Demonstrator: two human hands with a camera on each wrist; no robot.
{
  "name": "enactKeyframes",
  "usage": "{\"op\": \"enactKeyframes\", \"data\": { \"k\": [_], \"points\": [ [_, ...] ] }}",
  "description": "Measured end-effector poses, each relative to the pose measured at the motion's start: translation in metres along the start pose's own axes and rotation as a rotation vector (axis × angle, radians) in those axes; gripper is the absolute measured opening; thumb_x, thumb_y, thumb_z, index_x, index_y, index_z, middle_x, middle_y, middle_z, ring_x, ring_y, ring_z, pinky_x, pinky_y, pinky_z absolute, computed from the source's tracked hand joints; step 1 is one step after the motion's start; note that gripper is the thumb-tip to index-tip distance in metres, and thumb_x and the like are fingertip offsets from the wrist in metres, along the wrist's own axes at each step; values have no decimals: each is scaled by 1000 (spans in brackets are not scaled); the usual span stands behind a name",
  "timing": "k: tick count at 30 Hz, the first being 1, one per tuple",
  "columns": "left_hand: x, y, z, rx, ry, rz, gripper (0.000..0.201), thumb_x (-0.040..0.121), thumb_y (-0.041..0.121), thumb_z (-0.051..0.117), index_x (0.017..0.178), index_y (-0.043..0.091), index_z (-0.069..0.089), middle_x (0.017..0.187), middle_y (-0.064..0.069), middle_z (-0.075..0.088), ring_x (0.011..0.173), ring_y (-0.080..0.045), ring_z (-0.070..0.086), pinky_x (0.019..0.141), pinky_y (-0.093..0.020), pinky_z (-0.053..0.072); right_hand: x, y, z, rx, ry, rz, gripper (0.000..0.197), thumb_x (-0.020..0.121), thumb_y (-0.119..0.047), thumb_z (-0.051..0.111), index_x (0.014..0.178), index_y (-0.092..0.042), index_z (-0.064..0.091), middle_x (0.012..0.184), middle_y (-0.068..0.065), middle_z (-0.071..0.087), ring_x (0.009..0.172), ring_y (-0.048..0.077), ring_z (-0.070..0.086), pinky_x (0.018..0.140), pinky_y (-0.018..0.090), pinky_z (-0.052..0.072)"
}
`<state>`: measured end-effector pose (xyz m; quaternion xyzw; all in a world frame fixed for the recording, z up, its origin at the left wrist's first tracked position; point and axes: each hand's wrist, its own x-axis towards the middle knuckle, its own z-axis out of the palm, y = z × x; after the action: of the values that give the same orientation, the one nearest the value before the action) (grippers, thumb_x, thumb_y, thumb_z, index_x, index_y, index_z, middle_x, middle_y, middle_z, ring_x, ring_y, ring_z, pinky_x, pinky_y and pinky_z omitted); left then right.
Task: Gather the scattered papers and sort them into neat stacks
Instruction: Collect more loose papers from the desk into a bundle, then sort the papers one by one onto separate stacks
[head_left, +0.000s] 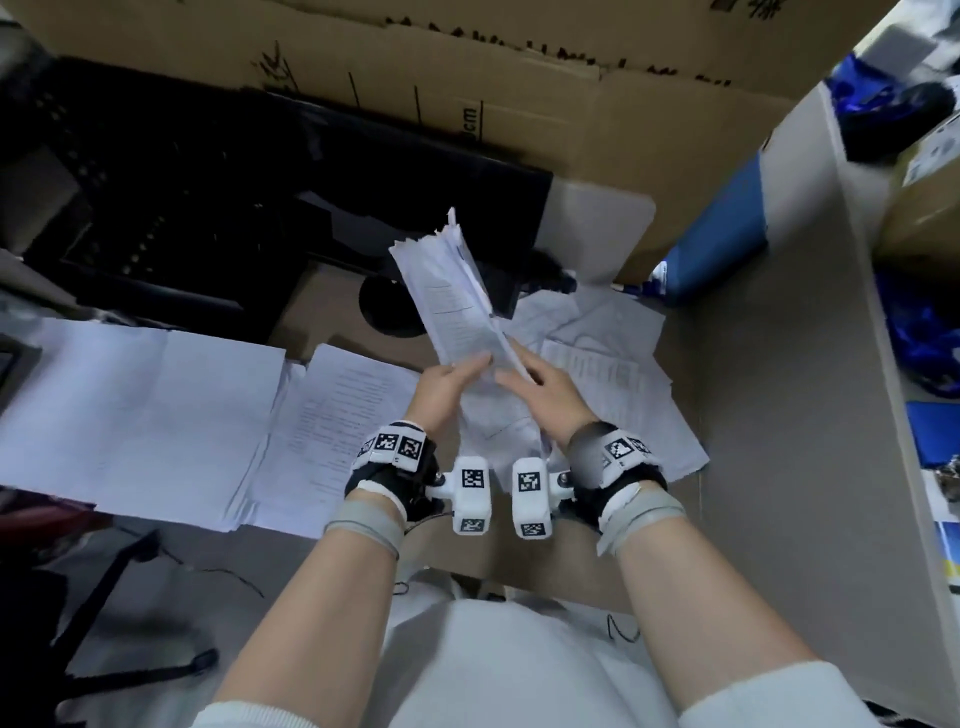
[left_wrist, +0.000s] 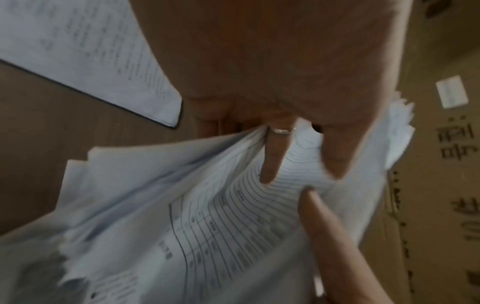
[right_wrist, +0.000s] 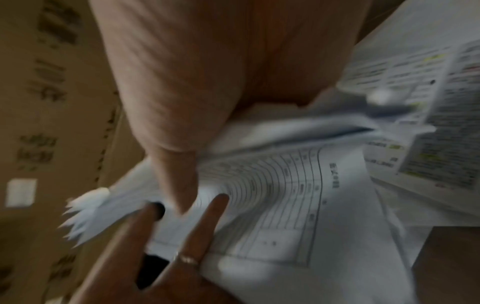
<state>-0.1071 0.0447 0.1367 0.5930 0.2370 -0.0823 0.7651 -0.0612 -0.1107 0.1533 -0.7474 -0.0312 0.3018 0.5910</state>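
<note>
Both grips closed on one bundle of papers (head_left: 457, 296): left hand (head_left: 444, 387) pinching the near end from the left, right hand (head_left: 543, 395) from the right, fingers reaching along the sheets. In the left wrist view, fingertips (left_wrist: 269, 172) pressed onto the top printed sheet (left_wrist: 221, 216), a lined table form bowing under them. In the right wrist view, the same form (right_wrist: 285, 205) curving between both hands, with ragged far edges fanning at the left of the frame.

Bundle held above the surface (head_left: 753, 415), tilted, far end pointing toward upper centre of the head view, corners uneven there.

Best done, probably, by loosening both grips slightly, turning the bundle upright and tapping one long edge, then one short edge, on the bare surface until edges line up. Light pinch only; harder squeezing likely to lock the misaligned sheets in place and crease the bowed top form. Thumbs better kept near the middle of the sides, so the loose far corners can slide home.

Below and right of the hands, a loose scatter of sheets (head_left: 613, 364) lying crooked and overlapping at centre right. At centre left, two flatter stacks (head_left: 156, 400) side by side, the likely place for the squared bundle. Worth watching: thin sheets slipping out of the low end while tilted.

Dark crate (head_left: 156, 208) at upper left and cardboard wall (head_left: 519, 78) along the top, apart from the papers in hand.
</note>
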Motion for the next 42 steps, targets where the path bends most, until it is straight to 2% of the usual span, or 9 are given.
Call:
{"op": "enactKeyframes", "data": {
  "k": [2, 5, 15, 22, 27, 33, 36, 40, 42],
  "points": [
    [-17, 1, 0, -122, 6, -55, 61, 84, 50, 75, 121, 1, 70, 118, -22, 71, 114, -36, 68, 105, -49, 50, -5, 0, 12, -48, -149, -32, 75, 83, -28, 76, 146, -45, 39, 150, -14, 42, 134, 1, 42, 108, 21, 38],
    [-43, -3, -7, -72, 133, -23, 63, 83, 55, 75, 123, 7, 69, 116, -18, 73, 111, -36, 69, 102, -52, 52, -14, 4, 28, -145, -237, -61, 85, 69, -44, 81, 138, -63, 36, 160, -11, 22, 146, 9, 24, 119, 41, 26],
    [-112, -10, -38, -178, 391, -2, 43, 103, 49, 48, 108, 13, 70, 112, -11, 75, 100, -22, 73, 81, -32, 58, -50, 10, 74, -112, -347, -204, 92, 79, -22, 82, 154, -33, 29, 153, -10, 36, 131, 3, 44, 101, 13, 40],
    [-139, -2, -77, -193, 379, 80, 35, 107, 37, 45, 97, 14, 70, 90, -4, 78, 82, -17, 74, 67, -25, 57, -48, -11, 118, -177, -341, -235, 101, 67, -43, 87, 150, -39, 29, 146, -10, 41, 130, 7, 46, 107, 31, 43],
    [-144, 1, -135, -98, 401, 170, 23, 97, 15, 66, 116, 3, 67, 110, -17, 75, 102, -35, 72, 89, -43, 58, -45, -32, 173, -93, -360, -213, 69, 92, -23, 68, 151, -27, 33, 146, -9, 47, 127, 6, 50, 107, 26, 42],
    [-152, 15, -227, -149, 359, 228, 29, 102, 39, 54, 112, 17, 70, 112, -6, 76, 108, -22, 72, 96, -35, 56, -41, -56, 267, -138, -438, -208, 62, 97, -29, 60, 153, -30, 33, 149, -25, 23, 136, -8, 23, 112, 17, 20],
    [-154, 23, -270, -113, 279, 234, 32, 103, 39, 50, 118, 16, 68, 118, -6, 74, 110, -21, 71, 93, -31, 56, -33, -59, 303, -229, -409, -210, 68, 94, -27, 64, 152, -40, 30, 160, -18, 22, 142, -5, 21, 118, 25, 19],
    [-151, 31, -314, -62, 236, 194, 36, 105, 40, 49, 116, 12, 69, 112, -9, 76, 105, -25, 73, 92, -37, 58, -28, -67, 340, -274, -325, -188, 85, 87, -23, 73, 154, -37, 24, 153, -18, 32, 128, -4, 39, 96, 5, 31],
    [-150, 36, -327, -53, 213, 160, 41, 106, 44, 45, 115, 12, 70, 108, -7, 77, 103, -23, 74, 89, -35, 58, -26, -71, 352, -267, -303, -178, 93, 81, -27, 78, 155, -38, 21, 150, -17, 36, 124, -2, 45, 98, 10, 37]
  ]
}}
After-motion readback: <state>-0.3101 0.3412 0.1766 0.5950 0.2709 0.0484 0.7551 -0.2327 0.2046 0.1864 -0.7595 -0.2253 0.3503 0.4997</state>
